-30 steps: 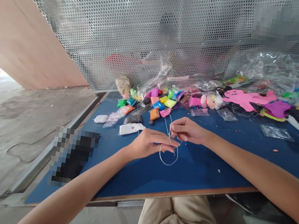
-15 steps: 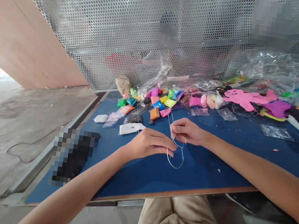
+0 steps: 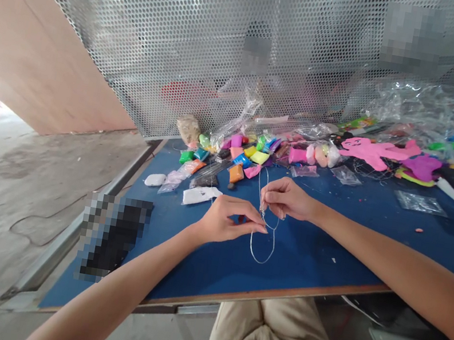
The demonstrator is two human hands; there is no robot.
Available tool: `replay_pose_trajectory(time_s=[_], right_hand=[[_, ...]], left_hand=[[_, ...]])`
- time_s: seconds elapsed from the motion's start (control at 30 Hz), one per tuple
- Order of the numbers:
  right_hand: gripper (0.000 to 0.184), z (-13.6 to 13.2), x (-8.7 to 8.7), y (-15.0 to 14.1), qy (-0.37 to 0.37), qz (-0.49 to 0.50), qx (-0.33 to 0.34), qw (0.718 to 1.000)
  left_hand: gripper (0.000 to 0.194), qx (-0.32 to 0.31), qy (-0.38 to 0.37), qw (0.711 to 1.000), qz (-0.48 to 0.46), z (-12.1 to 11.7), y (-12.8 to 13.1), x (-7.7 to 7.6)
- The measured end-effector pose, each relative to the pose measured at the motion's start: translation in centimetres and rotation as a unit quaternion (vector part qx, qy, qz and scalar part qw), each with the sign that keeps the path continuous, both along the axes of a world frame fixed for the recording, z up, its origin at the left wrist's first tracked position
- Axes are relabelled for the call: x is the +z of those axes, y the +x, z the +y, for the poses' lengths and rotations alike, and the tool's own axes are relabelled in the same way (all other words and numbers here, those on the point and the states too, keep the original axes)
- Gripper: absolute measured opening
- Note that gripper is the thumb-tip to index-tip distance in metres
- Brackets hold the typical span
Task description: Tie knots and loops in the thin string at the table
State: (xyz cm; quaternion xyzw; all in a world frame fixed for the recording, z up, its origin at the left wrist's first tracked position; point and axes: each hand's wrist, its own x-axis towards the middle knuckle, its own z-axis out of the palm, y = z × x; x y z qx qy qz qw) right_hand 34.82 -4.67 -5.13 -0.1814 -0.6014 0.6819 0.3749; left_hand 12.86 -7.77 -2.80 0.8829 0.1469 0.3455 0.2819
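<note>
A thin pale wire (image 3: pixel 258 262), bent into loops, hangs between my hands over the blue tabletop. My left hand (image 3: pixel 233 220) pinches it between thumb and fingertips where the loops cross. Just above and to the right, my right hand (image 3: pixel 285 198) grips the twisted part of the wire, its fingers curled in. One loop drops below the fingertips and another rises above them. Behind my left hand lies a white packet (image 3: pixel 200 195) with a dark mark. An orange packet (image 3: pixel 235 173) and a pink piece (image 3: pixel 252 171) sit just beyond the hands.
Colourful small packets (image 3: pixel 251 152) and clear plastic bags line the back, against a perforated metal panel (image 3: pixel 215 34). A pink figure-shaped cutout (image 3: pixel 369 151) lies to the right. A partly blurred black object (image 3: pixel 117 239) rests at the left table edge (image 3: pixel 54 292).
The lower loop of wire hangs slightly lower and looks longer, and the upper loop has opened wider. My left fingertips have closed together more; both hands stay in nearly the same place.
</note>
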Motion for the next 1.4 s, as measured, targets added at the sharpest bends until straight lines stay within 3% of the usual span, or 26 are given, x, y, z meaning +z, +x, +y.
replay_pose_trajectory(time_s=[0.27,0.37,0.57,0.63,0.7,0.8,0.83,0.9,0.97,1.03,1.1,1.27,1.4], right_hand=[[0.023,-0.6,0.8,-0.2,0.097,-0.030,-0.082,0.991],[0.023,-0.9,1.4,-0.2,0.150,-0.042,-0.137,0.978],[0.028,-0.7,1.6,0.1,0.178,-0.060,-0.212,0.959],[0.031,-0.4,1.4,0.3,0.184,-0.067,-0.245,0.950],[0.033,-0.1,1.1,0.4,0.190,-0.077,-0.280,0.938],[0.036,0.2,0.7,0.4,0.207,-0.093,-0.324,0.918],[0.036,0.3,0.6,0.3,0.212,-0.096,-0.334,0.913],[0.038,0.2,0.5,0.1,0.217,-0.101,-0.345,0.908],[0.040,0.1,0.5,-0.1,0.213,-0.105,-0.348,0.907],[0.041,-0.1,0.6,-0.3,0.207,-0.105,-0.348,0.908],[0.042,-0.2,0.6,-0.5,0.203,-0.105,-0.348,0.909],[0.042,-0.2,0.5,-0.7,0.202,-0.111,-0.339,0.912],[0.039,-0.3,0.5,-0.7,0.193,-0.111,-0.335,0.916]], left_hand=[[0.011,0.099,-0.034,0.993,-0.051,-0.2,0.5,-1.0],[0.017,0.124,-0.112,0.984,-0.067,-0.2,0.7,-1.4],[0.046,0.079,-0.262,0.959,-0.079,2.1,-0.1,-1.8],[0.041,0.127,-0.257,0.953,-0.098,3.4,-0.7,-1.8],[0.033,0.216,-0.195,0.947,-0.139,4.3,-1.5,-1.5],[0.022,0.331,0.024,0.928,-0.167,4.4,-2.4,-0.7],[0.018,0.338,0.115,0.923,-0.143,4.1,-2.5,-0.3],[0.011,0.284,0.283,0.915,-0.047,3.3,-2.5,0.3],[0.026,0.225,0.389,0.892,0.059,2.5,-2.1,0.6],[0.033,0.209,0.428,0.870,0.127,2.2,-1.6,0.5],[0.027,0.208,0.440,0.860,0.154,2.2,-1.1,0.1],[0.010,0.209,0.452,0.852,0.164,2.5,-0.6,-0.5],[0.012,0.208,0.453,0.850,0.170,2.2,-0.6,-0.2]])
